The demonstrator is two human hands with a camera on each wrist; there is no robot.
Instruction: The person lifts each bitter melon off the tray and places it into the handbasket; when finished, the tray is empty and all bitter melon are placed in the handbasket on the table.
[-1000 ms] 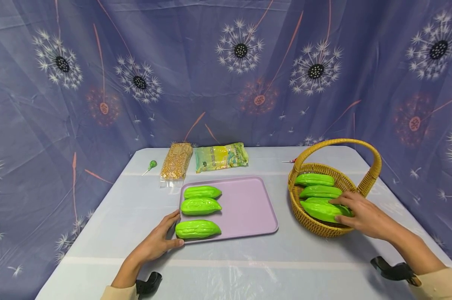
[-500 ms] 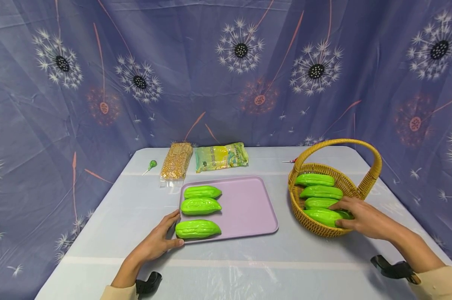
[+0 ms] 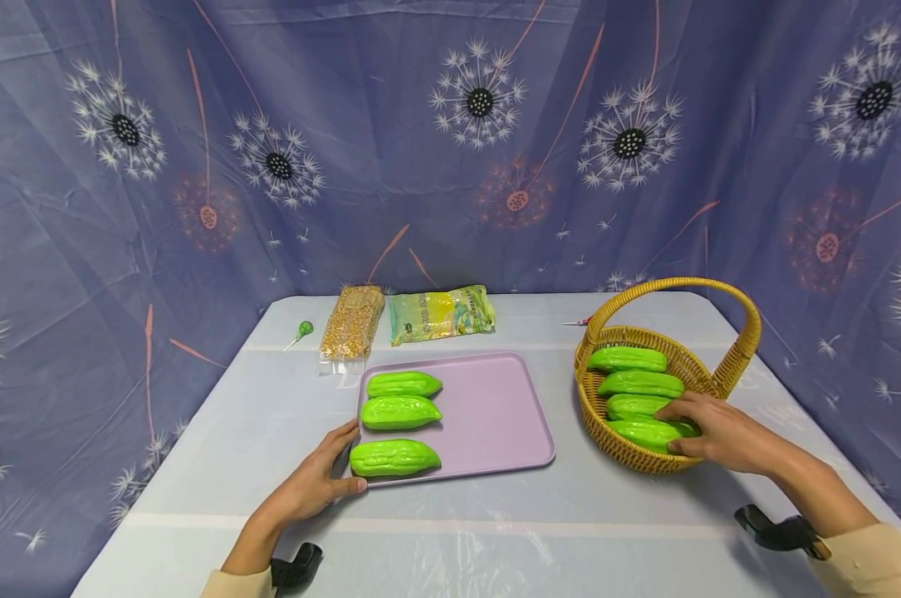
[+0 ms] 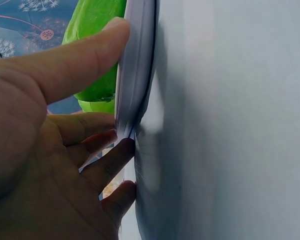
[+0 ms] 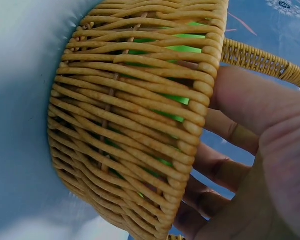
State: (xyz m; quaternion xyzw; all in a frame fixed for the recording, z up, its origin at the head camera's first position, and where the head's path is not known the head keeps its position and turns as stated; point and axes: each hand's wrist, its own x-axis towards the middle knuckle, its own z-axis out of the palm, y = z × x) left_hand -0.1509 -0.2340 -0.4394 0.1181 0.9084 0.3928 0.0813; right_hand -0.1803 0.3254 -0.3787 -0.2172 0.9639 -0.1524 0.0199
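The nearest gourd [image 3: 644, 433] lay in the basket [image 3: 719, 378], right hand [image 3: 719, 436] over its near end, fingers curled round it, thumb at the rim; the gourd looked not yet lifted. Three more gourds sat just beyond the grip. The left hand [image 3: 311, 482] held the near-left corner of the tray [image 3: 495, 415], thumb on the rim, fingers below, beside three gourds in a column. Judged step: pick-up from the basket. The next move would need a firm grip and a lift clear of the handle [image 3: 674, 286].
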